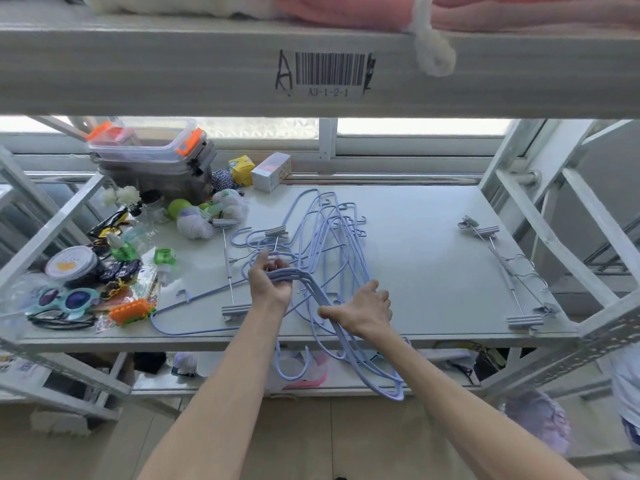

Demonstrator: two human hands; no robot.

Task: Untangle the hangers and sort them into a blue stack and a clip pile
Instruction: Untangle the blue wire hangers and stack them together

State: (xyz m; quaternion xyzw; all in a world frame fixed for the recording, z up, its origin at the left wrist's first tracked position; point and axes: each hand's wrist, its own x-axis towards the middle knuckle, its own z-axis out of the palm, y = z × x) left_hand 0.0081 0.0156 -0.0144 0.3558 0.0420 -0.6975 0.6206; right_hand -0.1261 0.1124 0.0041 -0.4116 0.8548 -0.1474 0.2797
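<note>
On the pale grey metal shelf (433, 258), the left hand (268, 284) curls palm-up around a bunch of thin blue hangers (332, 327), fingers closed over their curved shoulders. The right hand (363, 308) rests on the same bunch near the shelf's front edge, fingers bent around the wires, whose hooks hang past that edge. More blue hangers (325, 230) lie tangled mid-shelf behind the hands. Slim metal clip hangers (502, 268) lie at the shelf's right end, well apart.
</note>
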